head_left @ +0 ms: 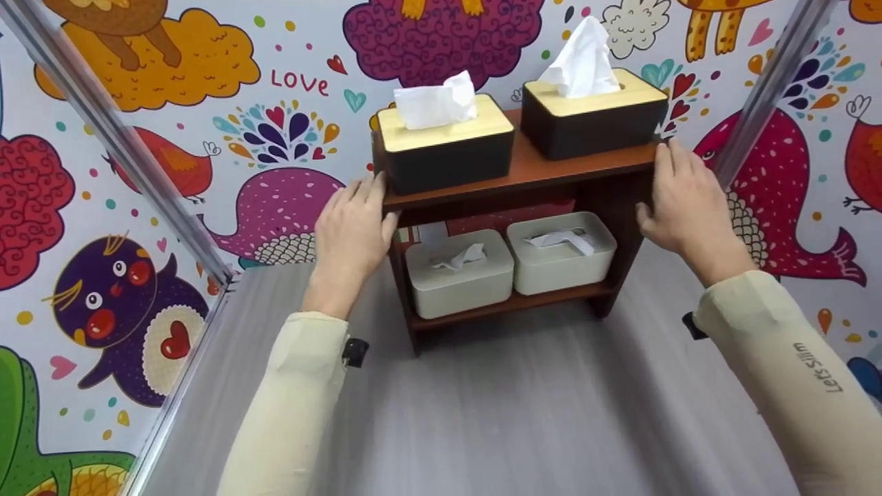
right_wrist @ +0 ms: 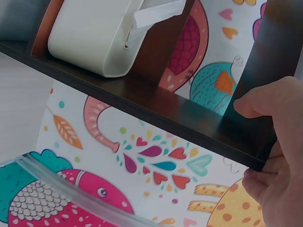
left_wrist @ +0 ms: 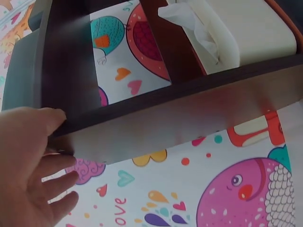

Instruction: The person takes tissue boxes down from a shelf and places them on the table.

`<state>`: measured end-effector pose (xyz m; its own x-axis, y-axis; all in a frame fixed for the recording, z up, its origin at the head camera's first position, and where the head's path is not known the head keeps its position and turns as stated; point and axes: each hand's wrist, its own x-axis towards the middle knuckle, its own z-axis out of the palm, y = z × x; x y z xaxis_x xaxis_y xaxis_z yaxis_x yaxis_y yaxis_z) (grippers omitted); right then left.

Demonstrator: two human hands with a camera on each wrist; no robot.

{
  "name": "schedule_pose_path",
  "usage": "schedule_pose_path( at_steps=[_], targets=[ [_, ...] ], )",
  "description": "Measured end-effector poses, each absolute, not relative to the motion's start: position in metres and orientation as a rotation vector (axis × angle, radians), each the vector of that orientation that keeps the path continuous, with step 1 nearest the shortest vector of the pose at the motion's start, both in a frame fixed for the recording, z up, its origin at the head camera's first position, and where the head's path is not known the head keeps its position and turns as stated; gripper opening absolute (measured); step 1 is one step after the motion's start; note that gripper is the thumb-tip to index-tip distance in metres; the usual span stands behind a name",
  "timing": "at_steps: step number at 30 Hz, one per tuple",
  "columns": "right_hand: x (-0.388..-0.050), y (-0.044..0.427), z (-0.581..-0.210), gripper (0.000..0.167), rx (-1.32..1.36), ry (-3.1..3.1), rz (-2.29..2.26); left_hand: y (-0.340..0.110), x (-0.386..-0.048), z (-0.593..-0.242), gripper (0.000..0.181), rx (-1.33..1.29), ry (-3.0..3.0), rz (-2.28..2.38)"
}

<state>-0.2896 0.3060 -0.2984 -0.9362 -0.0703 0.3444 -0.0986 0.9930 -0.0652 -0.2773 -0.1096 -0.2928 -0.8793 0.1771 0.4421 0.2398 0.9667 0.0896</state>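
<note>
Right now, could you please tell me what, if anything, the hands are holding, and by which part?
The brown shelf: the left hand grips its top left corner, the right hand its top right corner.

White wall panels (head_left: 310, 55) printed with bright cartoon art enclose the space on the back, left and right. Slim silvery metal strips (head_left: 772, 96) run along the panel joins. Red hand-drawn "LOVE" lettering (head_left: 300, 84) sits between a bushy orange cloud shape (head_left: 213, 58) and a speckled purple whale (head_left: 289, 203). A round dark-purple bird (head_left: 107, 296) with red cheeks fills the left panel; a crimson whale (head_left: 782, 193) spreads over the right. Below lies a flat grey wood-grained surface (head_left: 496, 427), with soft, blurred shadows across it.
</note>
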Motion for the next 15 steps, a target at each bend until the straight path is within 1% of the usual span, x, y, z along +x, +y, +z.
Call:
schedule_pose_path(
  at_steps=[9,15],
  targets=[
    [-0.284,0.28,-0.304,0.08,0.229,-2.641,0.066,-0.141,-0.281,-0.29,0.053,-0.25,-2.632,-0.242],
    [-0.282,0.266,-0.307,0.069,0.274,-2.552,0.083,-0.157,-0.286,-0.293,0.05,-0.195,-2.625,-0.319]
  ],
)
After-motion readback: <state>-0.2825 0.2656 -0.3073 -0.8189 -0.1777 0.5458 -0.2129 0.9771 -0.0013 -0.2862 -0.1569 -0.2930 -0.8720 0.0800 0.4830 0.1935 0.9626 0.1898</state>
